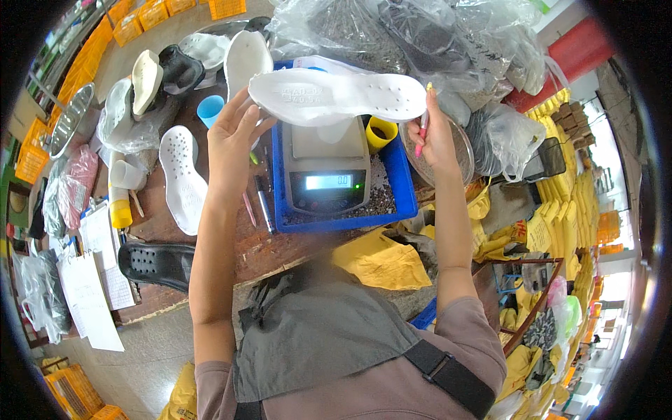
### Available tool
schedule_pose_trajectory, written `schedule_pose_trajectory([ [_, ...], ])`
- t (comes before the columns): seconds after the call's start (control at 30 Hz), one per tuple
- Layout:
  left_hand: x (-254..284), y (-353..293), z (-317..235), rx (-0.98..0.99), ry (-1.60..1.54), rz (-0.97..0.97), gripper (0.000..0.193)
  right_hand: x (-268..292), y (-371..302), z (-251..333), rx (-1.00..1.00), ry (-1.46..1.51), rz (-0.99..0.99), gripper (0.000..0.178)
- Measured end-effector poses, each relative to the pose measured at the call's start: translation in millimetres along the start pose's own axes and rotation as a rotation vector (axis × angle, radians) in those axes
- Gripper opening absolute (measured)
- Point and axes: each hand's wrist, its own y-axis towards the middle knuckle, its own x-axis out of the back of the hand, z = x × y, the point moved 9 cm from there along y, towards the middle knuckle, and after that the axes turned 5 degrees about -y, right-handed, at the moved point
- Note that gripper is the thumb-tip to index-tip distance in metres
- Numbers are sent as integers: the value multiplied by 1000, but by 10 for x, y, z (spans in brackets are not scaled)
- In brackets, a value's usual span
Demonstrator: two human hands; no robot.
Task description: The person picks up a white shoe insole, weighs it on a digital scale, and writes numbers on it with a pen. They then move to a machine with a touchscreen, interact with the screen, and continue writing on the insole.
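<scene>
A white shoe sole (336, 96) with small holes at one end is held up level above a digital scale (329, 183). My left hand (234, 143) grips its left end, thumb and fingers around the edge. My right hand (439, 133) is closed round a pink pen (421, 133) and touches the sole's right end with its fingertips. The scale stands in a blue tray (414, 210) with dark granules about it, its display lit. Beside it in the tray is a yellow cup (381, 133), partly under the sole.
Another white sole (183, 180) and a black sole (157, 264) lie left on the table, near a marker (264, 204) and a blue cup (210, 110). Papers (87, 294) are at far left. Plastic bags of granules (420, 42) crowd the back; yellow sacks (553, 224) are stacked right.
</scene>
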Motion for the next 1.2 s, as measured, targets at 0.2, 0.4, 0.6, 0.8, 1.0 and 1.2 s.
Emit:
schedule_pose_trajectory([
  [0.2,23,-7,64,23,15,-29,41,-6,-7,-53,-10,21,4,52],
  [0.4,124,-22,98,73,67,-73,44,-50,-21,-57,-34,-23,0,52],
  [0.6,212,-37,187,101,59,-117,44,-55,5,-150,-58,-21,-1,54],
  [0.8,299,-85,192,109,68,-94,42,52,-75,-195,-66,21,-37,55],
  [1.0,671,-498,215,131,186,-199,26,439,-442,-115,21,-65,-271,46],
  [1.2,999,-1299,173,171,371,-226,32,396,-943,-35,109,-568,-213,21],
])
